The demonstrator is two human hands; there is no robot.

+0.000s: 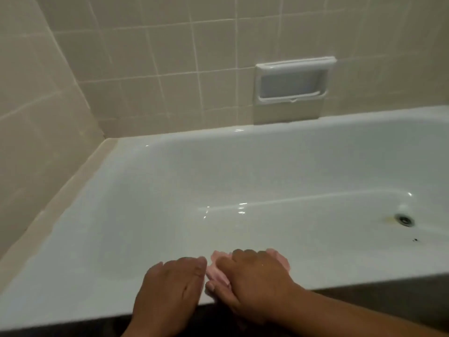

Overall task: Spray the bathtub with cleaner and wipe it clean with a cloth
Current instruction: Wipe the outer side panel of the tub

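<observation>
The white bathtub (102, 251) fills most of the view, its near rim running along the bottom. A pink cloth (217, 273) lies bunched on that near rim. My right hand (255, 280) lies over the cloth with fingers curled round it, pressing it against the rim. My left hand (170, 288) rests flat on the rim just left of the cloth, fingers straight. No spray bottle is in view.
The drain (405, 219) sits at the right end of the tub floor with a yellowish stain beside it. A recessed white soap dish (291, 81) is set in the beige tiled wall (145, 69) behind. Dark floor shows below the rim.
</observation>
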